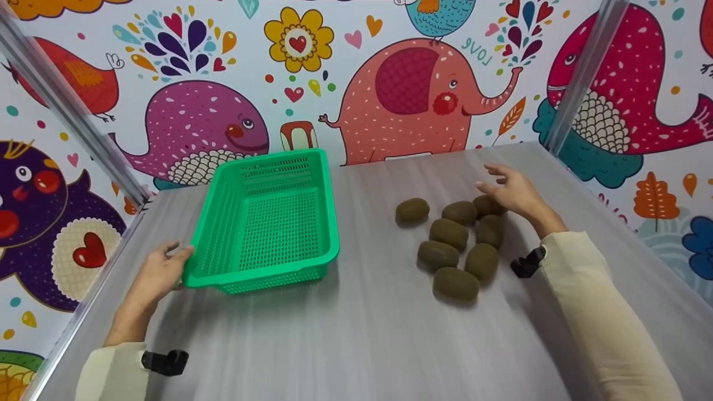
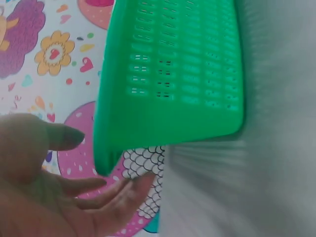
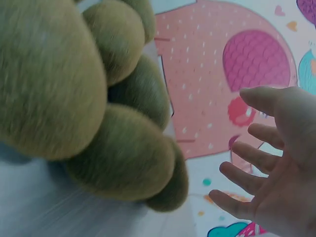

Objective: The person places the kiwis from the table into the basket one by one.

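A green plastic basket (image 1: 284, 223) stands on the left of the table with nothing in it. At its near left corner is my left hand (image 1: 161, 271), fingertips right at the rim. The left wrist view shows that hand's thumb (image 2: 66, 137) apart from the fingers, which reach beneath the rim corner with no curl round it. Several brown kiwis (image 1: 449, 234) lie grouped on the right. Over the far right end of the group hovers my right hand (image 1: 515, 192), fingers spread and loosely bent. The right wrist view shows its palm (image 3: 281, 192) holding nothing, beside the large near kiwi (image 3: 49, 79).
One kiwi (image 1: 412, 212) lies a little apart on the group's left. The grey table (image 1: 345, 345) ends at a wall with cartoon animals (image 1: 412, 106). Metal posts (image 1: 585, 78) stand at the back corners. A black wrist camera (image 1: 167, 362) sits on the left sleeve.
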The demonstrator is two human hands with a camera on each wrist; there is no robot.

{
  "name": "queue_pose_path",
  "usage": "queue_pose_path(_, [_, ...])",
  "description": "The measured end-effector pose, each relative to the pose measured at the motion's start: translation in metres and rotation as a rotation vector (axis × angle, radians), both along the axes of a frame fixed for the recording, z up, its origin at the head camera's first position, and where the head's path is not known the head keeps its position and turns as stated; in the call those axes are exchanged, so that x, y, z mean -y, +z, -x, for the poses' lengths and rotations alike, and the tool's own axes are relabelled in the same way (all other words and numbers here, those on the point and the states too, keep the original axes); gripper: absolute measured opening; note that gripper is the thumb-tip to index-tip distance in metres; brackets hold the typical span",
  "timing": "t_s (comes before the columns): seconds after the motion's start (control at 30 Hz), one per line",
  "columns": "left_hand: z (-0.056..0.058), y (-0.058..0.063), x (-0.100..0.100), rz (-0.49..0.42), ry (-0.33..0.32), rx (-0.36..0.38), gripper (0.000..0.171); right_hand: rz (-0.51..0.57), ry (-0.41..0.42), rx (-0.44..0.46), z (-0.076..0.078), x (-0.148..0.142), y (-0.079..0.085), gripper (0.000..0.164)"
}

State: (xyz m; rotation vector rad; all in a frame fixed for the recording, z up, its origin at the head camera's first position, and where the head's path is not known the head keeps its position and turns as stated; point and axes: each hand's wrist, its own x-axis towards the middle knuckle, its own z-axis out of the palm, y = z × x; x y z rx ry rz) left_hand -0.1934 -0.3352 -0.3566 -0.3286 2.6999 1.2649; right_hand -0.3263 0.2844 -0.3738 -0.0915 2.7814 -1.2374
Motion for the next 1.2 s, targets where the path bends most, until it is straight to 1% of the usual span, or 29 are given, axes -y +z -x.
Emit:
queue_pose_path(0.13, [-0.005,-0.009,0.005,-0.150,0.053,0.015,0.069,0.022,-0.036,0.045,0.002,-0.014,-0.009,0.071])
queue_pose_path(0.2, [-0.007,-0.014,0.006,-0.228,0.074,0.003,0.067,0.032,-0.049,0.070,0.004,-0.021,-0.012,0.071])
queue_pose_path(0.27, [-0.007,-0.019,0.008,-0.299,0.092,-0.003,0.063,0.042,-0.063,0.113,0.004,-0.027,-0.016,0.075])
queue_pose_path(0.37, [-0.007,-0.023,0.011,-0.415,0.111,-0.014,0.059,0.083,-0.083,0.169,0.006,-0.034,-0.020,0.078])
queue_pose_path(0.43, [-0.008,-0.024,0.013,-0.475,0.118,-0.014,0.060,0.113,-0.091,0.203,0.007,-0.037,-0.022,0.082])
queue_pose_path(0.5, [-0.010,-0.025,0.014,-0.517,0.118,-0.010,0.065,0.165,-0.098,0.239,0.007,-0.039,-0.024,0.083])
queue_pose_path(0.6, [-0.011,-0.026,0.014,-0.551,0.102,-0.002,0.074,0.256,-0.109,0.301,0.005,-0.042,-0.027,0.089])
queue_pose_path(0.67, [-0.011,-0.027,0.014,-0.573,0.085,0.000,0.076,0.310,-0.115,0.333,0.004,-0.043,-0.029,0.093])
queue_pose_path(0.8, [-0.009,-0.028,0.015,-0.630,0.068,-0.013,0.077,0.375,-0.119,0.366,0.002,-0.044,-0.032,0.098])
queue_pose_path(0.9, [-0.010,-0.028,0.017,-0.642,0.068,-0.013,0.078,0.419,-0.124,0.380,0.001,-0.041,-0.034,0.096])
queue_pose_path(1.07, [-0.010,-0.028,0.020,-0.630,0.070,0.014,0.081,0.460,-0.143,0.393,0.003,-0.037,-0.035,0.091])
queue_pose_path(1.2, [-0.009,-0.030,0.020,-0.641,0.079,0.021,0.081,0.451,-0.152,0.387,0.005,-0.035,-0.037,0.090])
